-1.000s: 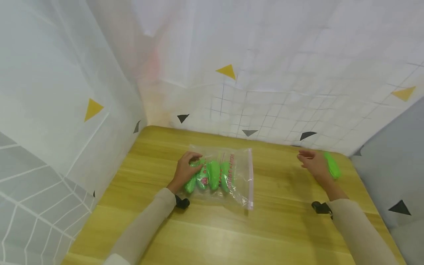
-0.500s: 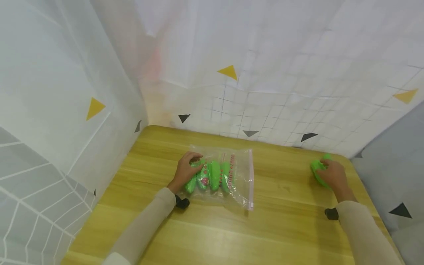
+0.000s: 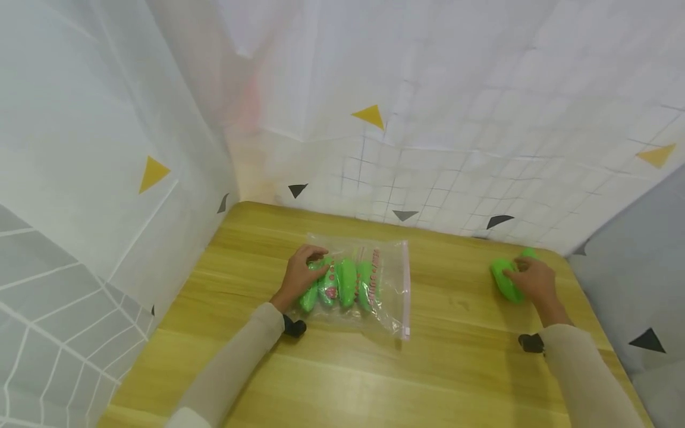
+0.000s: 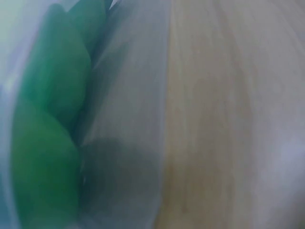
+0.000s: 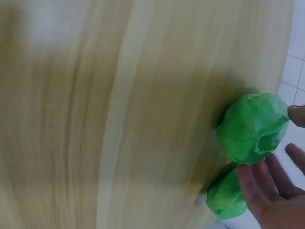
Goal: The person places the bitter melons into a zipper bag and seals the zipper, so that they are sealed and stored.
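My left hand (image 3: 303, 274) rests on the left end of a transparent zip bag (image 3: 393, 285) with red print, fingers slightly bent over it. Inside lie several green oblong things (image 3: 347, 282) side by side; the left wrist view has their green sides (image 4: 55, 71) close up through the plastic. At the right of the table, my right hand (image 3: 537, 282) holds a lumpy green oblong thing (image 3: 502, 279) between thumb and fingers, also seen in the right wrist view as a shiny green lump (image 5: 250, 129). Beyond the fingers a second green thing (image 3: 528, 253) is partly hidden by the hand.
The wooden table (image 3: 342, 380) runs up to a white patterned curtain (image 3: 444, 166) at the back. Another light sheet (image 3: 107, 148) hangs at the left. The bag's pink zip edge (image 3: 406, 285) faces right, towards the right hand.
My right hand went right to the green things and took hold of one, then shifted it slightly left. The left hand and the bag stay in place.
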A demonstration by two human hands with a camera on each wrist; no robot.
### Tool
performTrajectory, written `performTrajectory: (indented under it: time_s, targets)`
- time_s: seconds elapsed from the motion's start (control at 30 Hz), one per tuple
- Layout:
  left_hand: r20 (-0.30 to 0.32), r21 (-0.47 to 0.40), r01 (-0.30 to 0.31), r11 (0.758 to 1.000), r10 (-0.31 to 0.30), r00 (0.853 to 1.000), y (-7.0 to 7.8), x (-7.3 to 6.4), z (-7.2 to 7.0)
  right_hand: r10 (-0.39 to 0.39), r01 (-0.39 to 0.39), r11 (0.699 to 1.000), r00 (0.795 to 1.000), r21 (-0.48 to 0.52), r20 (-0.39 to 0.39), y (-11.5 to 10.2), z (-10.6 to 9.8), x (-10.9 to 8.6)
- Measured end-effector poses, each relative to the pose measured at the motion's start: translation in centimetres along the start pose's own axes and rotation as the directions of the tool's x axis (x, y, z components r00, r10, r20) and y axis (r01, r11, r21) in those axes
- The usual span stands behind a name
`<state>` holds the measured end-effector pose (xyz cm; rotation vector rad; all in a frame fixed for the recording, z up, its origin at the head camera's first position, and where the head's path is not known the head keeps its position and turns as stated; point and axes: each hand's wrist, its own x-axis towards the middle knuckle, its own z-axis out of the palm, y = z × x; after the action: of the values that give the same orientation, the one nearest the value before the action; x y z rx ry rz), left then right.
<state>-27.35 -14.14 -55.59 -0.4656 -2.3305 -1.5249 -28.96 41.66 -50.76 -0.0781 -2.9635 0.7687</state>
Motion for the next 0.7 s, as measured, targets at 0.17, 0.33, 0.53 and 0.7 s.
performTrajectory:
  time_s: [0.17,0.33,0.53,0.7]
  targets:
    - [0.008,0.007,0.005,1.0,-0.005,1.0,-0.2,0.0,0.0,0.115,-0.11,0.992,0.987,-0.054,0.114,0.4,-0.3,0.6]
    - [-0.005,0.003,-0.007,1.0,0.007,1.0,-0.2,0.0,0.0,0.177,-0.177,0.984,0.968,-0.015,0.178,0.3,-0.4,0.8]
    - [-0.003,0.011,-0.015,1.0,0.015,1.0,-0.1,0.0,-0.1,0.173,-0.21,0.965,0.96,0.154,0.222,-0.6,-0.1,0.5]
    - [0.0,-0.001,-0.012,1.0,0.012,1.0,-0.1,0.0,-0.1,0.12,-0.213,0.912,0.956,0.351,0.269,-2.0,0.7,-0.1]
